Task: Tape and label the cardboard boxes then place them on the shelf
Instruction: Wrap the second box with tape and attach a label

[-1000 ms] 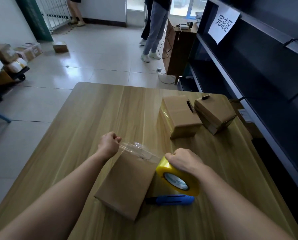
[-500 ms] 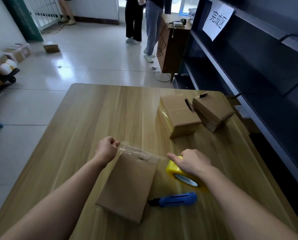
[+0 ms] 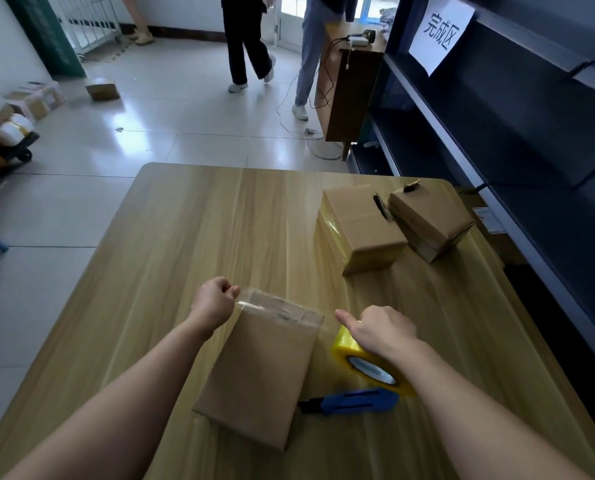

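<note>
A flat cardboard box [image 3: 261,372] lies on the wooden table [image 3: 185,244] in front of me. A strip of clear tape [image 3: 278,308] stretches across the box's far end. My left hand [image 3: 214,301] pinches the strip's free end at the box's far left corner. My right hand [image 3: 381,329] grips the yellow tape roll [image 3: 365,365] just right of the box, thumb pointing left along the strip. The roll rests low by the table.
A blue box cutter [image 3: 353,401] lies beside the roll. Two more cardboard boxes [image 3: 362,226] [image 3: 431,220] sit at the table's far right. A dark shelf unit [image 3: 517,140] with a paper sign runs along the right. Two people stand beyond the table.
My right hand has lowered the tape roll towards the table and pulled it right, laying the strip across the box's far end. My left hand has kept hold of the tape end.
</note>
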Available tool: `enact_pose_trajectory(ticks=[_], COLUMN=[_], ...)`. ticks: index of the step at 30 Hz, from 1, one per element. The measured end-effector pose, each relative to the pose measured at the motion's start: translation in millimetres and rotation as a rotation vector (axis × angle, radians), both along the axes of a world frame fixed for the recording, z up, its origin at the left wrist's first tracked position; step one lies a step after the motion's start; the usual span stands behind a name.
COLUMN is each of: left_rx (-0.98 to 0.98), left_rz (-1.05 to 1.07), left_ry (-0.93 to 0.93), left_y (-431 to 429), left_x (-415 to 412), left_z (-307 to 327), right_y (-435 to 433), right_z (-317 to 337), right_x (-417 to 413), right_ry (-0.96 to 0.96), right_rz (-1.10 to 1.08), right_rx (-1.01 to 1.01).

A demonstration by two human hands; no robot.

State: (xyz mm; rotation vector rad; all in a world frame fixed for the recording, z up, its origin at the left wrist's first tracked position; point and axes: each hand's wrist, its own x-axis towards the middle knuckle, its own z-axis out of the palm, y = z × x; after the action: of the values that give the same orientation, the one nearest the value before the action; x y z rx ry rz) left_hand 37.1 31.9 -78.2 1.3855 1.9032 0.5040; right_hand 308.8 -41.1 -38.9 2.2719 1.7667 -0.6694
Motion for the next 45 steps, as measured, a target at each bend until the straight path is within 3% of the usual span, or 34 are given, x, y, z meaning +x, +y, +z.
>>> enact_pose_trajectory(ticks=[14,21,26,30,35,37,45], left_rx=[-0.056,-0.118,-0.264,-0.302,0.158,0.236,0.137], left_rz=[-0.003,-0.025,0.014,-0.002,-0.037,-0.13,-0.134], left_ry=[-0.087,-0.259,-0.349,-0.19,0.129,0.216,0.206], left_y=[0.8,-7.3,-8.7,-6.2,-7.7,-13.8,-30.1], left_x=[-1.8,4.8,4.3,4.8,33.1,40.9,40.1], left_z=[-15.9,-24.8,-29.6,-24.6,-10.7,-13.2,-15.6], right_y=[-0.1,0.6,0.5,1.6,1.4,1.1,1.7], right_z=[-8.3,-16.2,-19.2,-21.0,-19.1,-18.6,-19.2], right_x=[-3.7,-4.9,-4.6,-4.7,-7.7,-7.6,-8.6], right_ry=[-0.039,-0.046,-0.06,-0.087,-0.1,-0.099,-0.111], right_rz=[-0.023,-0.032,-0.022,0.003,0.026,0.022,0.035], right_rx=[-0.028,-0.03,-0.023,-0.019,-0.012,-0.012,-0.023])
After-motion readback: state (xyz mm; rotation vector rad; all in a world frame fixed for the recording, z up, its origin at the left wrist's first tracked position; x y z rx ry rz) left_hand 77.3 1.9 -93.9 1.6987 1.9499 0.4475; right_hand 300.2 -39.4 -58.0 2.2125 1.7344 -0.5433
